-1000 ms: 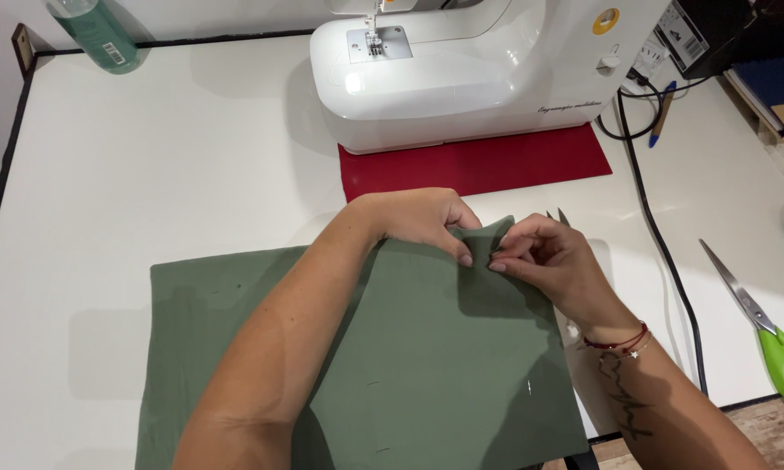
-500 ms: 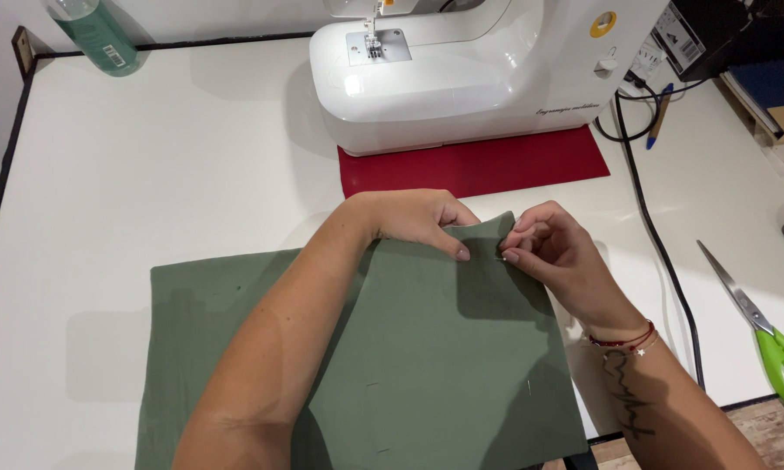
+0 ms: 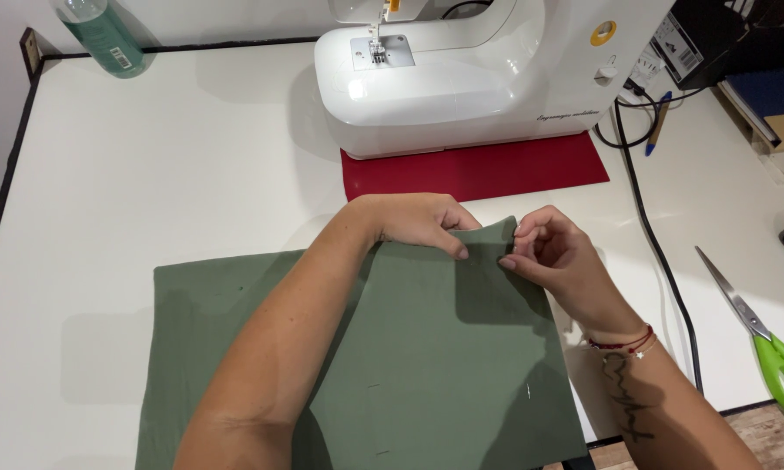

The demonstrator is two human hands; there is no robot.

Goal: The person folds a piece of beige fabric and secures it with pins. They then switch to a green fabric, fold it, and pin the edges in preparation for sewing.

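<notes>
One white worktable with a dark edge (image 3: 192, 174) carries everything in view. The largest item on it is a white domestic sewing machine (image 3: 479, 78) at the far side, standing on a flat red rectangular mat (image 3: 496, 170) whose front strip shows below the machine base. A black power cable (image 3: 662, 261) runs from the machine's right side toward the near edge of the table.

Next in size is a flat rectangular piece of olive-green fabric (image 3: 409, 365), lying at the near middle of the table, close to the red mat but apart from it. Its far right corner is raised off the surface.

The left hand (image 3: 422, 222) rests on the far edge of the fabric, fingers curled, pressing and pinching the cloth just left of the raised corner. The right hand (image 3: 553, 257) grips that raised corner between thumb and fingertips; a red cord bracelet (image 3: 623, 341) sits at its wrist.

A pair of green-handled scissors (image 3: 762, 335) lies at the right, well apart from the fabric, blades shut. A green plastic bottle (image 3: 105, 35) stands at the far left corner. A blue pen (image 3: 657, 126) lies beside the cable, right of the machine.
</notes>
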